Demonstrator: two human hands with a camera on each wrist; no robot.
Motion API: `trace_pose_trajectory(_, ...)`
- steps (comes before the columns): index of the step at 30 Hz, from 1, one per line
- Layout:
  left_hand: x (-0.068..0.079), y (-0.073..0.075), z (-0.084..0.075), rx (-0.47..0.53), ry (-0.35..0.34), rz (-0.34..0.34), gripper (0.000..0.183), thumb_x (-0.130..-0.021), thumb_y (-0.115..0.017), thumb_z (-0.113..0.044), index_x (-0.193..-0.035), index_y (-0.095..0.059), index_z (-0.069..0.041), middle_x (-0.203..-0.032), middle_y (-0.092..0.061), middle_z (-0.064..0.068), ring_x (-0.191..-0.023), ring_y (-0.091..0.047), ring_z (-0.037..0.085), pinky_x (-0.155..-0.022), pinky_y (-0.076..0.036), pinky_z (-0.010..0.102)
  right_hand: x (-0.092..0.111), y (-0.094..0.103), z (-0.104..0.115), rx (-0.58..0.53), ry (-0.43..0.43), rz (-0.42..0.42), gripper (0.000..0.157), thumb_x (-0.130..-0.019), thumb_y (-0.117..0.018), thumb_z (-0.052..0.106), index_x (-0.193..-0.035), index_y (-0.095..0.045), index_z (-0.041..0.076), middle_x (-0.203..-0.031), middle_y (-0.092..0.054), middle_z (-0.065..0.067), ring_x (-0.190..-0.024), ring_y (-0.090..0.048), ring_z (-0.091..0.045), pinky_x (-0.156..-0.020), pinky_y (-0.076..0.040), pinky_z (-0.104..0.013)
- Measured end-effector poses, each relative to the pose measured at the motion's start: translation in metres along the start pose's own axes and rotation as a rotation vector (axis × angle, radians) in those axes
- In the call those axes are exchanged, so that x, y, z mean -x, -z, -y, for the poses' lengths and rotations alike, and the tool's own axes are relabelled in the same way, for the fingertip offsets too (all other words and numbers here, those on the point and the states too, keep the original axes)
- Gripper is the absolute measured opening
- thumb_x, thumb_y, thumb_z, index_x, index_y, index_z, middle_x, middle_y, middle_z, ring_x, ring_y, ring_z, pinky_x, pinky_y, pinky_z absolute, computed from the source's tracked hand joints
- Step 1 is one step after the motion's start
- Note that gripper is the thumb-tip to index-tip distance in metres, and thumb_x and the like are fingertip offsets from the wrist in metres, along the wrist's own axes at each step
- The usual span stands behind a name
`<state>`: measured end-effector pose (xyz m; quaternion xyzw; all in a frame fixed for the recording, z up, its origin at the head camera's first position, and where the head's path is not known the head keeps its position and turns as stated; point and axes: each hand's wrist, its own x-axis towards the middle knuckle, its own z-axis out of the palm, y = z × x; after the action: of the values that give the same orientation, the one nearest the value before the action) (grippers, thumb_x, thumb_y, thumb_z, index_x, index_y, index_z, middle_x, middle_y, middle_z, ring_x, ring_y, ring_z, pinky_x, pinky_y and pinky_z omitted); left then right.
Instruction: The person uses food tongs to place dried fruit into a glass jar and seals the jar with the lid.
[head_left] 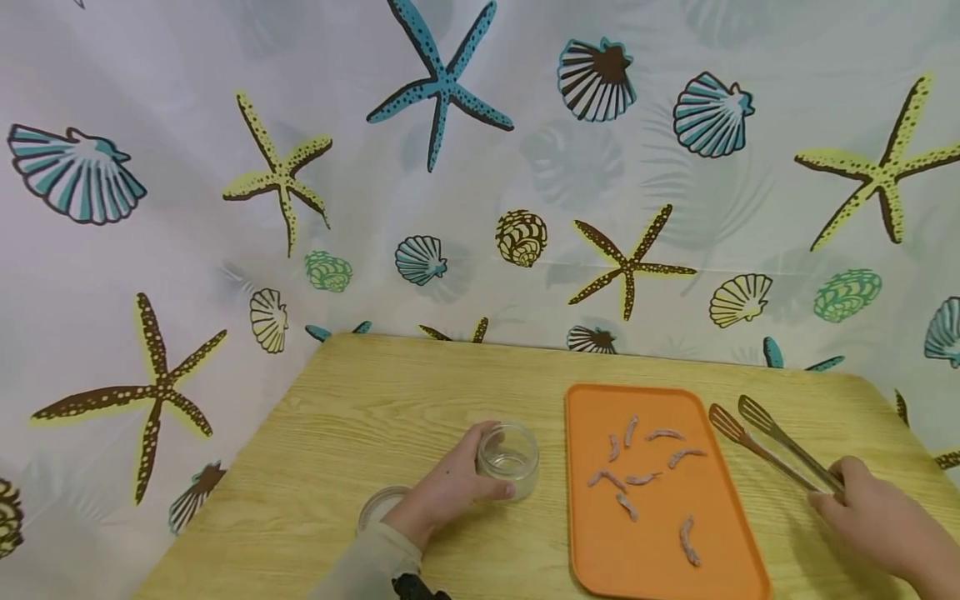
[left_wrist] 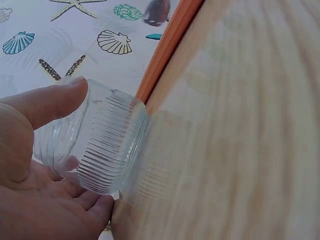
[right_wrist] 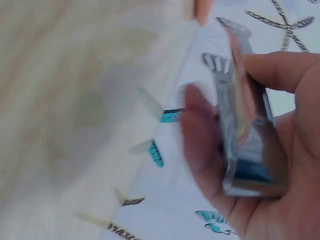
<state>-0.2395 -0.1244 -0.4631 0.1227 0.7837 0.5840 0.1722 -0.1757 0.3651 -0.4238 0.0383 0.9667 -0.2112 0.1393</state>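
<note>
My left hand [head_left: 459, 482] grips a small clear glass jar [head_left: 517, 477] by its side, thumb at the front. Up close in the left wrist view, the jar [left_wrist: 107, 142] has ribbed walls and its base is at the wood surface. With my right hand [head_left: 873, 510] I hold metal tongs [head_left: 797, 457] with slotted ends, their two arms apart, right of the orange tray [head_left: 637, 567]. The right wrist view shows the tongs [right_wrist: 250, 170] between thumb and fingers. Several small greyish-pink curled pieces [head_left: 641, 479] lie scattered on the tray.
A round lid [head_left: 375, 507] lies on the wooden table [head_left: 405, 383], partly hidden behind my left wrist. A white curtain [head_left: 360, 125] printed with starfish and shells hangs behind the table and at its sides.
</note>
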Motion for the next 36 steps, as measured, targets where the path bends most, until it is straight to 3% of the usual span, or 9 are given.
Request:
trace_pose_trajectory(2,0.000,-0.001,0.001,0.006,0.005,-0.002,0.096,-0.072,-0.083,-0.025,-0.147,-0.024,-0.017,-0.146,-0.035,0.007,-0.132,-0.032,0.028,-0.106,-0.023,0.049,0.002,0.004,0.007,-0.022,0.038,-0.018,0.073,-0.096,-0.042,0.051,-0.122,-0.027,-0.015,-0.077,-0.054,-0.009,-0.057,-0.046,-0.019,-0.050,-0.038,-0.035)
trace_pose_trajectory(6,-0.001,-0.001,0.001,0.017,0.005,-0.002,0.095,-0.072,-0.082,-0.025,-0.147,-0.025,-0.018,-0.146,-0.034,0.007,-0.132,-0.031,0.028,-0.106,-0.023,0.049,0.003,0.009,0.023,0.019,0.132,-0.068,0.078,-0.093,-0.040,0.059,-0.127,-0.032,-0.011,-0.084,-0.058,-0.007,-0.061,-0.050,-0.018,-0.051,-0.039,-0.034)
trace_pose_trajectory(11,0.000,0.000,-0.001,0.009,-0.002,-0.009,0.092,-0.072,-0.082,-0.025,-0.146,-0.026,-0.019,-0.146,-0.034,0.005,-0.134,-0.028,0.027,-0.107,-0.022,0.049,0.001,0.005,0.044,0.071,0.210,-0.077,0.068,-0.094,-0.044,0.053,-0.130,-0.040,-0.005,-0.095,-0.063,-0.005,-0.070,-0.057,-0.012,-0.055,-0.043,-0.033)
trace_pose_trajectory(17,0.000,-0.001,0.000,0.012,-0.010,-0.006,0.090,-0.073,-0.081,-0.023,-0.146,-0.028,-0.020,-0.146,-0.034,0.006,-0.134,-0.028,0.026,-0.107,-0.021,0.048,-0.004,-0.003,0.058,0.080,0.261,-0.073,0.058,-0.094,-0.047,0.051,-0.130,-0.046,0.005,-0.094,-0.064,0.000,-0.065,-0.053,-0.010,-0.053,-0.039,-0.032)
trace_pose_trajectory(22,-0.002,-0.004,0.003,0.000,-0.003,-0.013,0.090,-0.073,-0.082,-0.024,-0.145,-0.028,-0.021,-0.146,-0.034,0.006,-0.134,-0.028,0.026,-0.107,-0.021,0.048,-0.007,-0.004,0.056,0.153,0.289,-0.115,0.053,-0.093,-0.049,0.050,-0.127,-0.051,0.009,-0.088,-0.062,0.005,-0.062,-0.049,-0.009,-0.051,-0.037,-0.031)
trace_pose_trajectory(31,-0.004,-0.003,0.001,-0.014,0.003,-0.020,0.089,-0.073,-0.082,-0.027,-0.144,-0.029,-0.023,-0.146,-0.034,0.004,-0.133,-0.030,0.026,-0.106,-0.022,0.049,-0.015,0.001,0.034,0.215,0.295,-0.152,0.045,-0.091,-0.059,0.038,-0.125,-0.055,0.009,-0.088,-0.064,0.004,-0.064,-0.052,-0.008,-0.052,-0.040,-0.033)
trace_pose_trajectory(36,-0.004,-0.003,0.003,-0.019,0.006,-0.021,0.090,-0.071,-0.082,-0.030,-0.144,-0.030,-0.023,-0.145,-0.036,0.003,-0.131,-0.033,0.025,-0.106,-0.024,0.048,-0.018,0.002,0.027,0.189,0.283,-0.098,0.048,-0.090,-0.062,0.035,-0.127,-0.054,0.005,-0.089,-0.064,0.003,-0.064,-0.050,-0.010,-0.054,-0.039,-0.033)
